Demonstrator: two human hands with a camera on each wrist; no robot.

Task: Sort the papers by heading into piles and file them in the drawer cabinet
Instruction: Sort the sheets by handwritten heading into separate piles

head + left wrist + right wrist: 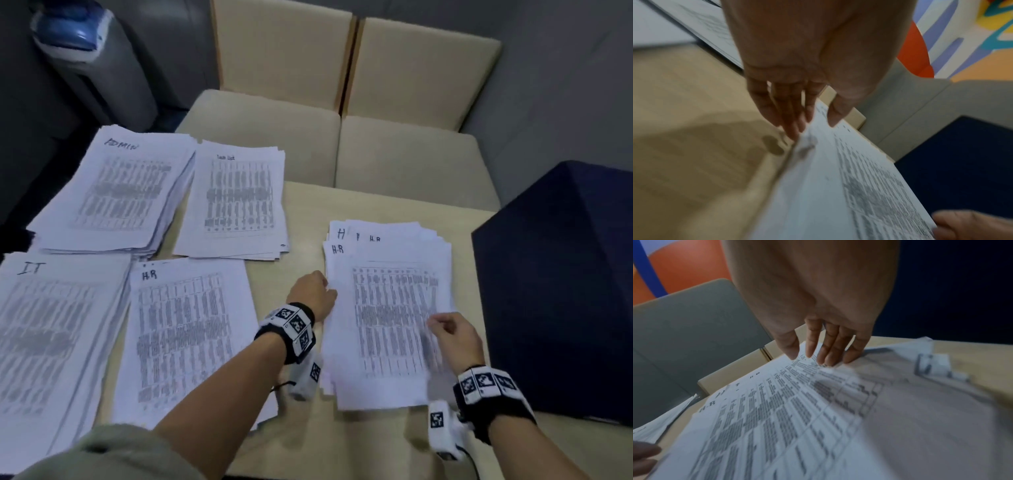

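Observation:
A loose, uneven stack of sheets headed HR [387, 308] lies on the right part of the beige table [301, 212]. My left hand [327, 286] is at the stack's left edge; in the left wrist view its straight fingers [793, 120] lie along that edge and the thumb is over the top sheet [838, 186]. My right hand [433, 322] rests on the stack's right side, where its fingertips [828, 358] touch the top sheet [766, 410]. Sorted piles sit to the left: ADMIN [113, 192], Task List [236, 202], IT [51, 342] and another HR pile [185, 335].
A dark blue boxy unit [565, 291] stands close against the table's right side. Cream seat cushions [411, 85] lie beyond the far edge. A grey bin with a blue lid [85, 51] stands at the far left.

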